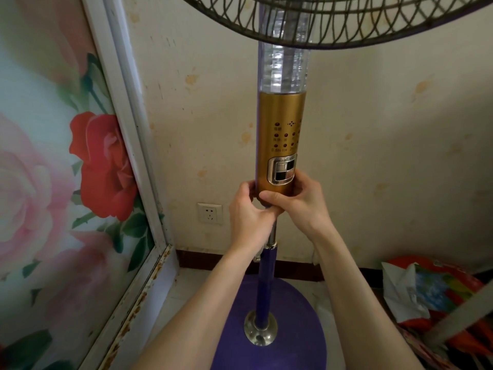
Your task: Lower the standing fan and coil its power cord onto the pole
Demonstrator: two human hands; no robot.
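The standing fan rises in front of me, its wire grille (333, 20) at the top edge. Below the grille comes a clear section, then a gold control column (280, 129) with buttons. A thin metal inner pole (272, 233) runs down into a purple outer pole (264, 287) fixed to a round purple base (293, 329). My left hand (246, 212) and my right hand (301, 202) both grip the bottom of the gold column, fingers curled round it. No power cord is visible.
A flower-printed panel in a white frame (133, 145) stands close on the left. A wall socket (210, 212) sits low on the stained wall behind the fan. Colourful bags (432, 287) and a grey bar (458, 316) lie on the floor at the right.
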